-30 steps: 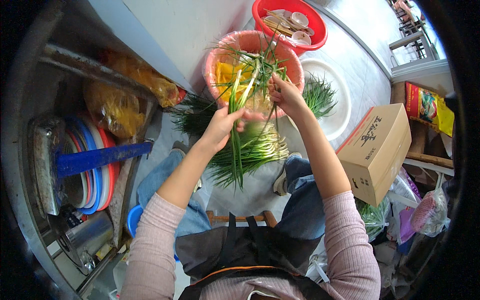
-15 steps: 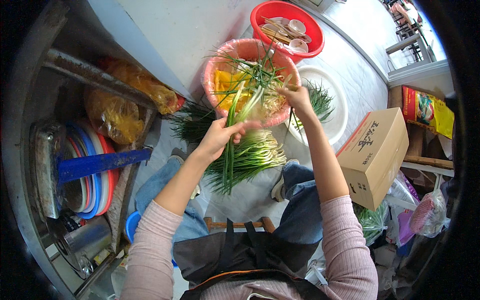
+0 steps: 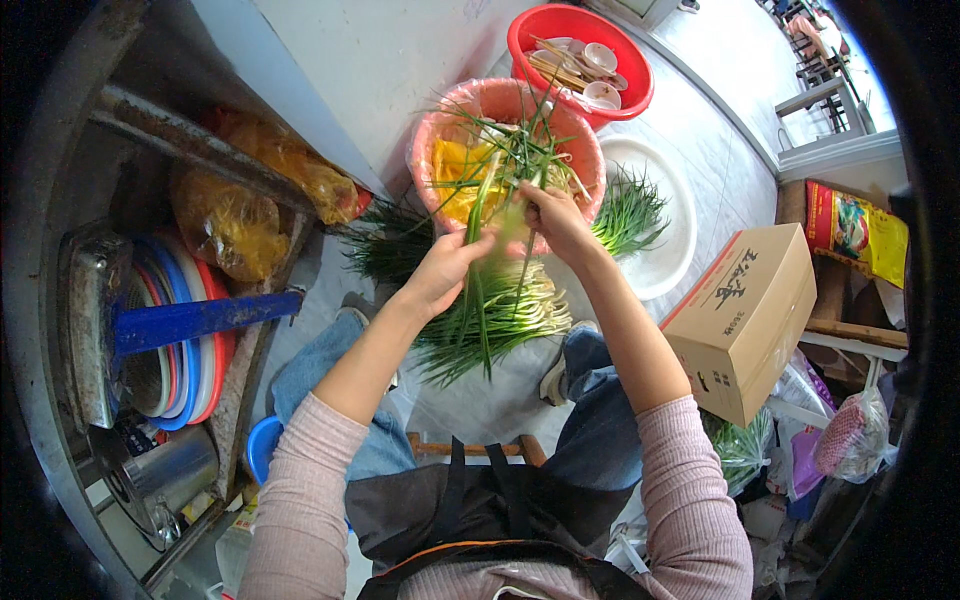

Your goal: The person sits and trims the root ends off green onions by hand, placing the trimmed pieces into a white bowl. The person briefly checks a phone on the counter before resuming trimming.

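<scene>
In the left grip, green stalks

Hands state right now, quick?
Left hand: closed, holding green stalks.
Right hand: closed, up against the stalks; exactly what it pinches can't be told.

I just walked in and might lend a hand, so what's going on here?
A person's left hand holds a few long, slender green stalks. The right hand is beside them, at the near edge of a round pink basin lined with clear plastic; blur hides whether it grips one. Below the hands lies a thick pile of green stalks with whitish ends. More slender green leaves lie on a round white tray to the right.
</scene>
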A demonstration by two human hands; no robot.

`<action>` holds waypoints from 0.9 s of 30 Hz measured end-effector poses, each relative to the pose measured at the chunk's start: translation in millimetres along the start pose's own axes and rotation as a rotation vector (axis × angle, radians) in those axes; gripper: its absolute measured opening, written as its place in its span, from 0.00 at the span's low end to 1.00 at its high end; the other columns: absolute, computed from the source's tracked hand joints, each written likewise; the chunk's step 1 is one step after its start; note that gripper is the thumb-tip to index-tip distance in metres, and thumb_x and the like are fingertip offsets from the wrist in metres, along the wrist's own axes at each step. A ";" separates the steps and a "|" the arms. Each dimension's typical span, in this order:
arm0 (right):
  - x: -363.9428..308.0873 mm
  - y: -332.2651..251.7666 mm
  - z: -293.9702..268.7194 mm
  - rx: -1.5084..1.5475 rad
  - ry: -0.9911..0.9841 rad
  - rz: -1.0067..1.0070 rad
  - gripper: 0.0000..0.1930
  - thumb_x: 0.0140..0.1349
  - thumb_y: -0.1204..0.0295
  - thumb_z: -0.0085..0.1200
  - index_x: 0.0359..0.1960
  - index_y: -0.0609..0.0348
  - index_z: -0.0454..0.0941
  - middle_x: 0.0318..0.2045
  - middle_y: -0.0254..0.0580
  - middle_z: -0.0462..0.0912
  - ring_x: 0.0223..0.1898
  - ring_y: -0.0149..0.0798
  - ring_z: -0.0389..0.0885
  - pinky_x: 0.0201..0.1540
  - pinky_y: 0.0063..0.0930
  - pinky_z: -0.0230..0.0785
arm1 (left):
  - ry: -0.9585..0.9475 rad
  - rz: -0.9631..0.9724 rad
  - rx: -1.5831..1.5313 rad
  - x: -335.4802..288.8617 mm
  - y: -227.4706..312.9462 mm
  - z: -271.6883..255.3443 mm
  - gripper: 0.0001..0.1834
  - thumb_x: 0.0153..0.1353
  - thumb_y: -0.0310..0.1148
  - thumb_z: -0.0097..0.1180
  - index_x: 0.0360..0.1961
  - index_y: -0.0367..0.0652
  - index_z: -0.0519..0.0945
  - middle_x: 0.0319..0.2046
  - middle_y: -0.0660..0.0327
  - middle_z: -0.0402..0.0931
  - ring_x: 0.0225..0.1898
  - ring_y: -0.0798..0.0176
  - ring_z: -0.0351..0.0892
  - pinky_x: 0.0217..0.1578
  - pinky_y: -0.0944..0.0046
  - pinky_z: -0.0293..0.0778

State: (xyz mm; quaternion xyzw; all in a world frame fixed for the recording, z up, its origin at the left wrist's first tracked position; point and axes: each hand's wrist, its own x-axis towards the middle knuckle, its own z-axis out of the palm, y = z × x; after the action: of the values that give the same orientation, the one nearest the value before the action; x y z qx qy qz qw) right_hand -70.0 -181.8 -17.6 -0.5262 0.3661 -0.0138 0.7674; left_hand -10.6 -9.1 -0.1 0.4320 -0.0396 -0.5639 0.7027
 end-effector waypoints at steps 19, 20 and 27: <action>-19.4 -4.6 15.0 -0.278 -0.073 -0.094 0.11 0.54 0.69 0.54 0.34 0.65 0.78 0.23 0.32 0.77 0.23 0.22 0.72 0.25 0.15 0.62 | 0.117 0.078 0.061 1.4 2.2 -8.4 0.12 0.60 0.31 0.49 0.43 0.39 0.72 0.35 0.65 0.74 0.36 0.72 0.73 0.37 0.70 0.70; -18.9 -4.2 13.8 -0.313 -0.054 -0.096 0.12 0.54 0.69 0.54 0.34 0.65 0.78 0.24 0.33 0.78 0.23 0.23 0.72 0.26 0.16 0.63 | 0.130 0.085 0.062 1.1 1.9 -8.0 0.12 0.59 0.31 0.50 0.43 0.39 0.72 0.35 0.65 0.74 0.36 0.72 0.73 0.36 0.70 0.70; -19.3 -2.1 15.7 -0.398 -0.031 -0.194 0.09 0.51 0.70 0.57 0.26 0.64 0.78 0.18 0.32 0.75 0.20 0.23 0.70 0.20 0.15 0.61 | 0.187 0.087 0.139 0.7 5.5 -8.7 0.11 0.56 0.30 0.54 0.40 0.40 0.74 0.34 0.66 0.75 0.33 0.74 0.73 0.34 0.72 0.71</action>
State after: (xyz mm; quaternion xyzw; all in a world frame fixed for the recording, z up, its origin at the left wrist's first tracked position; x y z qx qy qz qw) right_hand -74.3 -162.4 -2.6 -0.7002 0.2973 -0.0070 0.6490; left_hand -1.5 -4.8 -2.3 0.5282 -0.0315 -0.4859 0.6956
